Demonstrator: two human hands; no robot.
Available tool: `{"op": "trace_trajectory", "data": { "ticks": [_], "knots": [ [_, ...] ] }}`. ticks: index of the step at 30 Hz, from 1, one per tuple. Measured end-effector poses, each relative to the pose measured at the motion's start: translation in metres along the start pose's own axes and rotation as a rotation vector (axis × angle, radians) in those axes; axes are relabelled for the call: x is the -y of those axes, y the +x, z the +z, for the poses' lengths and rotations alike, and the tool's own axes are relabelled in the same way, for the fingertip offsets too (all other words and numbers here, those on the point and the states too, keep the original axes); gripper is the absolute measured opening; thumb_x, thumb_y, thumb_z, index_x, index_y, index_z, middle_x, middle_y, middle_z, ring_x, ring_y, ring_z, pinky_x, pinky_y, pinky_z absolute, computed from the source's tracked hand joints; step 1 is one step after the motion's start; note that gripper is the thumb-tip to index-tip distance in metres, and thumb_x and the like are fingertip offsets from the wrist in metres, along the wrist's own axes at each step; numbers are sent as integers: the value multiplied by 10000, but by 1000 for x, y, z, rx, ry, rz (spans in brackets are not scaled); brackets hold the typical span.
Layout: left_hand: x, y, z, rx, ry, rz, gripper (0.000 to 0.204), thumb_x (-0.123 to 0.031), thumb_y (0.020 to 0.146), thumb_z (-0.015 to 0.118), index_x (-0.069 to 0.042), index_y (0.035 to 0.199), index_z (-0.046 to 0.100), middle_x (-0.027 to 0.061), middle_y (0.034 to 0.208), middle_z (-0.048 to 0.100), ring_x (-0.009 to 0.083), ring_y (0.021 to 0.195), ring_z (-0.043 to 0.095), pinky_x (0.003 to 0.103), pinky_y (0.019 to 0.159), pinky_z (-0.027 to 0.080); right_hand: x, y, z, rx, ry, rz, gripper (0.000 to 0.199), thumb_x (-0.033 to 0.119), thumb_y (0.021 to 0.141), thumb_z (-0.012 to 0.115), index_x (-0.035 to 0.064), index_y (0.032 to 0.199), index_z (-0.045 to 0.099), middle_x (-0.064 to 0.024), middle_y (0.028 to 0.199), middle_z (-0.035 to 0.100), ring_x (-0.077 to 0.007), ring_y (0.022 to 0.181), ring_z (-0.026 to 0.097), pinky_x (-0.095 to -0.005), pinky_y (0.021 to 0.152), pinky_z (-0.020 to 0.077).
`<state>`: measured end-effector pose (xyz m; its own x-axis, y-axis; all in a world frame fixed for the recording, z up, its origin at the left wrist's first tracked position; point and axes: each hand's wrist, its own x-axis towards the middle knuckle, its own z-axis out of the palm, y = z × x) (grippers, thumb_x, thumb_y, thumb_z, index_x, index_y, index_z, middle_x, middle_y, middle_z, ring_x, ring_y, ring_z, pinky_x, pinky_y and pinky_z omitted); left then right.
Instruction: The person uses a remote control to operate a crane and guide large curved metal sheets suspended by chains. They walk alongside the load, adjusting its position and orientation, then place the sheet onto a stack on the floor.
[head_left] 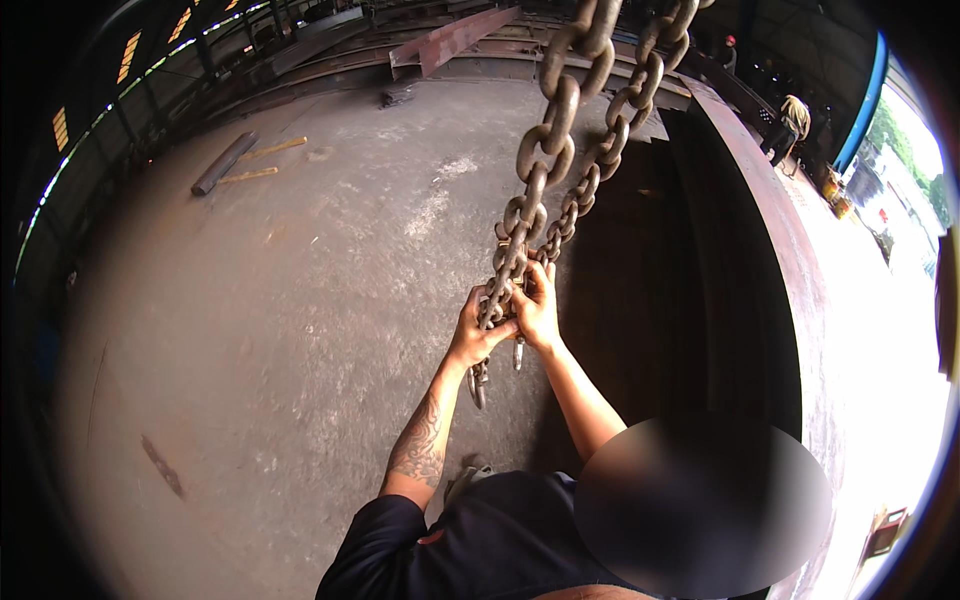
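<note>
Forearms (425, 430) reaching forward; left hand (473, 336), right hand (539, 315) curled close together; apparently touching

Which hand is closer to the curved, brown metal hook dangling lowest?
Left: the bare left hand is just above the hook; the bare right hand is higher and farther right.

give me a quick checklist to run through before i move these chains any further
1. Both hands on: ok; left hand and right hand are at the lower part of the chains.
2. Hand protection: not ok; both hands are bare.
3. Fingers clear of links: not ok; they are in among them.
4. Top anchorage: cannot tell; the chains run out of the picture.
5. Curved metal end sound: cannot tell; too small to judge.
6. Co-worker clear: ok; off at the far right, away from the chains.
</note>
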<state>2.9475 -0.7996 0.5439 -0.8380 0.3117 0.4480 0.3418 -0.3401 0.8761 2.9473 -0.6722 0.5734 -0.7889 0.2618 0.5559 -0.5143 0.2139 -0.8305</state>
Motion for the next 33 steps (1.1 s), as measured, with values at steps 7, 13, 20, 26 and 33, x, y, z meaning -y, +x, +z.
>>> {"op": "trace_trajectory", "data": {
  "ticks": [7, 13, 20, 26, 33],
  "knots": [
    [21, 17, -37, -42, -65, -10, 508, -111, 791, 792, -19, 1133, 428, 23, 907, 564, 91, 808, 577, 251, 715, 538, -23, 24, 39, 67, -7, 149, 254, 100, 834, 712, 34, 1059, 615, -125, 1101, 454, -263, 1041, 525, -370, 905, 470],
    [36, 47, -60, -87, -154, -104, 485, -80, 800, 776, -25, 1108, 404, 22, 900, 548, 79, 792, 559, 242, 701, 526, -53, 69, 51, 249, -18, 215, 373, 67, 793, 707, 64, 1158, 629, -144, 1197, 455, -288, 1141, 509, -367, 974, 448],
    [67, 107, -97, -138, -97, -134, 445, -111, 793, 792, -47, 1031, 421, 5, 868, 502, 74, 732, 509, 240, 648, 490, -105, 129, 79, 295, -69, 376, 429, 77, 726, 720, 41, 1140, 616, -153, 1203, 462, -327, 1159, 502, -368, 1006, 443],
    [97, 156, -123, -116, -60, -205, 470, -79, 793, 778, -43, 1072, 401, 34, 905, 539, 90, 773, 555, 255, 686, 525, -160, 170, 94, 295, -19, 386, 368, 84, 782, 715, 18, 1132, 620, -119, 1171, 454, -283, 1131, 510, -360, 946, 471],
    [131, 205, -112, -46, 48, -200, 504, -105, 799, 777, -20, 1104, 385, 41, 906, 551, 97, 777, 566, 263, 692, 520, -207, 208, 71, 280, 104, 402, 405, 151, 796, 741, 44, 1175, 651, -141, 1267, 457, -297, 1212, 483, -395, 1041, 415]
  ]
}}
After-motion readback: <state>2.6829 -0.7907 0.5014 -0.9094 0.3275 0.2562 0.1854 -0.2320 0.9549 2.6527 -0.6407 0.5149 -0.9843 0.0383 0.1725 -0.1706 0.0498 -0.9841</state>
